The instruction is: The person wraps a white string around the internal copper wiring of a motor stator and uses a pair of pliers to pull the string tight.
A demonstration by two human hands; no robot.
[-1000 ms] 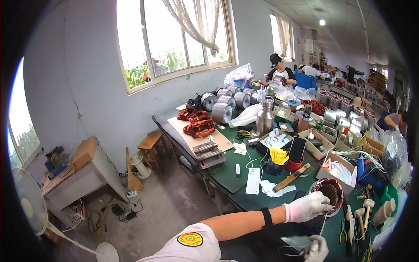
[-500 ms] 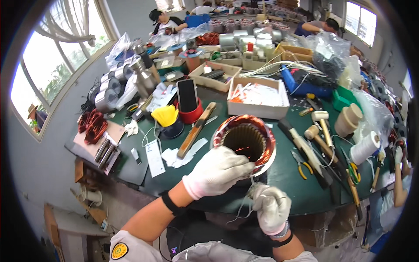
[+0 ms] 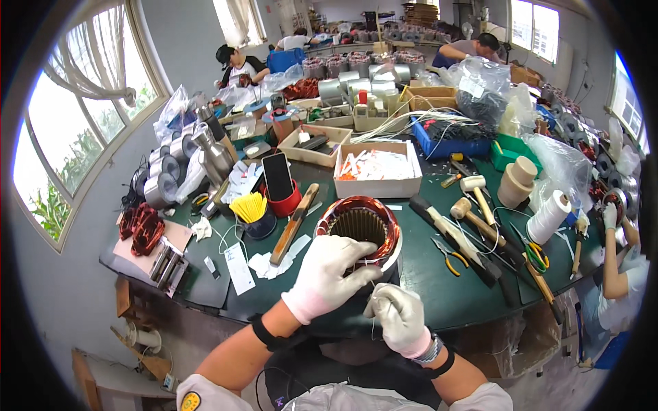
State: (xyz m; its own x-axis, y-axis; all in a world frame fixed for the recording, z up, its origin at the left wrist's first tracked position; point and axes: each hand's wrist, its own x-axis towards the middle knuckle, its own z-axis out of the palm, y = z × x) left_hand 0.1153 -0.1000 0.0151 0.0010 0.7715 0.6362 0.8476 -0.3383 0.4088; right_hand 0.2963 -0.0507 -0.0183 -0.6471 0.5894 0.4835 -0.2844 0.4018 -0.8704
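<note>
A motor stator with a ring of copper windings stands upright near the table's front edge. My left hand, in a white glove, lies at its near rim, fingers bent over the windings and thumb outside, gripping the edge. A thin white cord comes from the windings between my hands. Just right of and below the stator, my gloved right hand is closed, thumb and finger pinching this cord. A short end hangs under the right hand. The near windings are partly hidden by my left hand.
A wooden stick, a red holder with a phone and yellow strips lie left. Right are pliers, mallets, scissors and a cord spool. A box of paper pieces stands behind. Co-workers sit farther off.
My right hand has moved up and left, closer to the stator. The left thumb has spread lower from the fingers at the rim. The whole view has shifted, showing more of the room.
</note>
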